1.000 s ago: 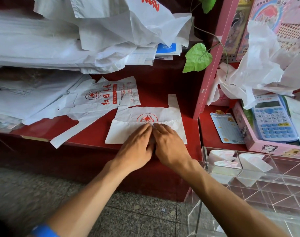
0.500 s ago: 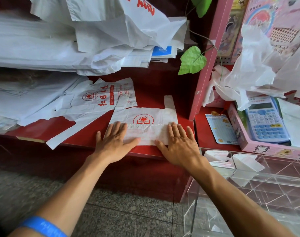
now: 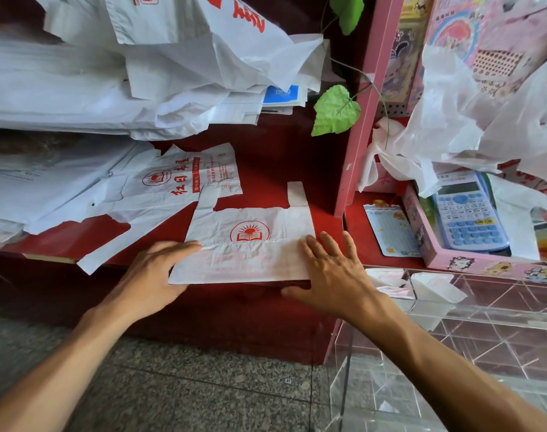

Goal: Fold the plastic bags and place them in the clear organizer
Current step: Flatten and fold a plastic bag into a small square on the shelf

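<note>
Red bench (image 3: pixel 259 169), crowded: a heap of loose white plastic bags (image 3: pixel 116 88) fills the back-left, too tangled to count; a second loose bunch (image 3: pixel 472 120) sits up on the pink shelf at right. One printed bag (image 3: pixel 172 185) lies flat but unfolded at centre-left.

At the bench's front edge lies the bag being folded (image 3: pixel 250 244), bottom turned up over its body, two handle strips pointing away from the person. Its long axis runs left-right, directly between the two hands, so neither hand is clearly nearer.

Clear organizer (image 3: pixel 453 322) stands low at right, beside the bench, closest to the right arm; approx. two or three folded triangles (image 3: pixel 434 286) already sit in its near compartments, exact no. unclear through the acrylic.

Left hand (image 3: pixel 153 275) rests at the bag's left end, fingers extended across the top and thumb apparently tucked beneath; whether it pinches the plastic can't be told. Right hand (image 3: pixel 331 269) lies flat on the right end, fingers (image 3: pixel 312 247) straight and spread, pressing, gripping nothing.

Likely next: a fold along the long axis, probably lengthwise into a strip.

Also 1 calculator (image 3: pixel 468 213), 1 green leaf (image 3: pixel 334 110).
</note>
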